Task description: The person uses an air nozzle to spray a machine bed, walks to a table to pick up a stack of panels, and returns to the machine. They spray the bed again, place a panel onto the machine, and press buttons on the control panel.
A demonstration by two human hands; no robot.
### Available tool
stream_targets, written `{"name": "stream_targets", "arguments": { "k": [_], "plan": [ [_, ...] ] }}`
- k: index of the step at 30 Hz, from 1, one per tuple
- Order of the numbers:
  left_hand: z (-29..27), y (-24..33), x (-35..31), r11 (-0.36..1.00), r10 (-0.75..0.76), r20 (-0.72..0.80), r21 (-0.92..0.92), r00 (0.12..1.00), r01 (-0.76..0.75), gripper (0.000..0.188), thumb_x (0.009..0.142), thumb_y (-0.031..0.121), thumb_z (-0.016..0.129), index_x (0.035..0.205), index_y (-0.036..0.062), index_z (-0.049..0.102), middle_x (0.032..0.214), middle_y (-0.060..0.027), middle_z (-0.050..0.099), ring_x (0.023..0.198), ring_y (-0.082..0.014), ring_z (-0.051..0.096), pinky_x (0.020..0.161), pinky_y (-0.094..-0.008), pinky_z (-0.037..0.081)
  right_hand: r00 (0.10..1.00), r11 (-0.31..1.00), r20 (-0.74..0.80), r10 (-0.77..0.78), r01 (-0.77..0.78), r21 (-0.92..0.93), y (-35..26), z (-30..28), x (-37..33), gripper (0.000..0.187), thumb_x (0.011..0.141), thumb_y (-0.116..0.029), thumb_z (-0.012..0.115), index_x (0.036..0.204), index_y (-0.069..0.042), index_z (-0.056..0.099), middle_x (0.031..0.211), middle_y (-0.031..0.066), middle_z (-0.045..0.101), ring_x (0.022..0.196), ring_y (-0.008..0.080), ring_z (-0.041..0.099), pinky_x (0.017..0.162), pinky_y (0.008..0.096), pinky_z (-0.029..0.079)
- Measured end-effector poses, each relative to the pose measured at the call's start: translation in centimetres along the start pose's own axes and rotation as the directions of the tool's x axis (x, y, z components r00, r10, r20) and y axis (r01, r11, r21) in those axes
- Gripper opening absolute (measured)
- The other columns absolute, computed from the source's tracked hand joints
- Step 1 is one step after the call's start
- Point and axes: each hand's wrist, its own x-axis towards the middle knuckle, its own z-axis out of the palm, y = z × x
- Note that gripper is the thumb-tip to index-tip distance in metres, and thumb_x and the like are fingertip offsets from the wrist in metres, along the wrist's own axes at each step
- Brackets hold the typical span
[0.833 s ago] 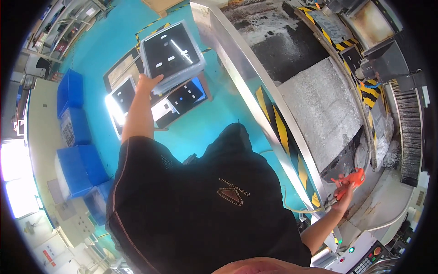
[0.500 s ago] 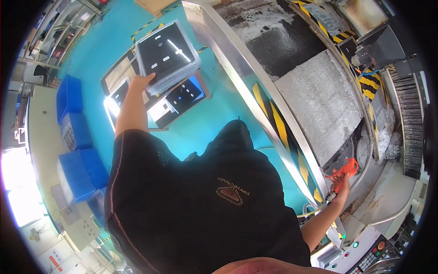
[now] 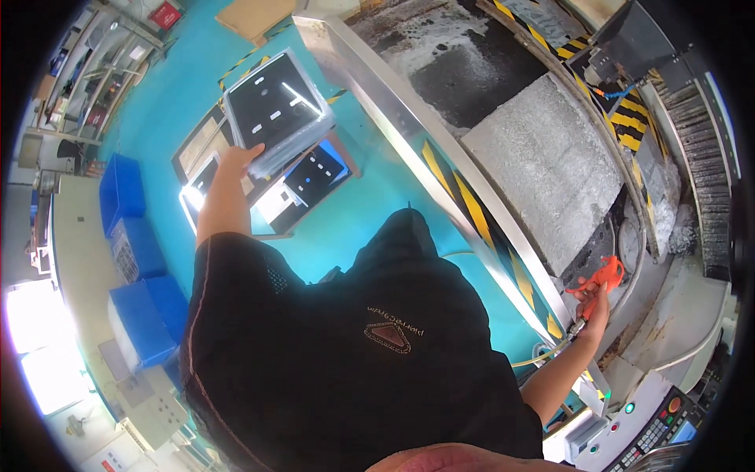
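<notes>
My left hand (image 3: 242, 159) is closed on the near corner of a stack of clear plastic trays (image 3: 292, 148), its thumb on top. A black rectangular panel (image 3: 275, 93) with small white marks and a bright light reflection lies in the top tray. To the right, my right hand (image 3: 595, 305) is wrapped round a red air blow gun (image 3: 605, 275), over the inner edge of the machine bed. A yellowish hose (image 3: 543, 359) runs from the gun's metal fitting. Below the trays stands a wooden cart (image 3: 346, 161) bearing another black panel (image 3: 316, 173) with small marks.
A metal machine edge (image 3: 425, 130) with yellow-black tape runs along my right side. Behind it lies a pale, wet-looking grey plate (image 3: 550, 165). A control panel (image 3: 657, 429) is at lower right. Blue bins (image 3: 122, 193) line the left. Cardboard (image 3: 252, 17) lies on the floor ahead.
The view has shifted slightly. In the picture, the tray stack sits a little lower and further left. The blow gun has turned in my right hand and sits slightly higher. Both hands keep their hold.
</notes>
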Motion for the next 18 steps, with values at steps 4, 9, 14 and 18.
{"name": "stream_targets", "arguments": {
  "k": [4,9,14,18],
  "plan": [
    [-0.6,-1.0,0.0,0.998,0.004,0.001,-0.060,1.000,-0.004,0.072,0.071,0.072,0.076,0.073,-0.0002,0.067,0.064,-0.0104,0.062,0.053,-0.0217,0.058,0.053,-0.0381,0.047,0.999,0.999,0.008,-0.046,0.046,-0.007,0.0,-0.1,-0.1,0.045,0.103,-0.047,0.049,0.098,-0.003,0.059,0.107,0.0188,0.070,0.071,0.0143,0.069,0.042,0.0200,0.041],
    [-0.8,-2.4,-0.6,0.809,0.136,0.083,-0.585,0.987,-0.062,0.048,0.083,0.055,0.076,0.080,0.0112,0.056,0.063,0.0008,0.048,0.048,-0.0112,0.041,0.044,-0.0270,0.037,1.000,1.000,-0.001,-0.001,0.001,0.030,0.2,-0.4,0.1,0.044,0.102,-0.047,0.050,0.099,-0.003,0.059,0.107,0.0186,0.070,0.070,0.0145,0.068,0.041,0.0199,0.041],
    [0.2,-2.6,0.5,0.629,0.044,0.144,-0.773,0.989,0.085,0.039,0.086,0.037,0.079,0.101,0.0044,0.062,0.081,-0.0073,0.065,0.067,-0.0186,0.067,0.053,-0.0284,0.053,0.998,0.999,0.042,-0.040,0.039,0.029,0.1,-0.4,0.2,0.044,0.102,-0.046,0.051,0.099,-0.004,0.059,0.107,0.0179,0.070,0.071,0.0148,0.068,0.042,0.0199,0.041],
    [0.4,-2.7,0.8,0.593,0.083,0.213,-0.796,0.974,0.123,0.039,0.089,0.036,0.076,0.104,0.0033,0.062,0.083,-0.0086,0.067,0.067,-0.0194,0.068,0.050,-0.0286,0.053,0.999,1.000,0.033,-0.007,0.006,0.023,-0.1,-0.3,0.0,0.043,0.102,-0.046,0.051,0.098,-0.004,0.059,0.106,0.0177,0.070,0.071,0.0150,0.068,0.042,0.0200,0.041]
  ]
}}
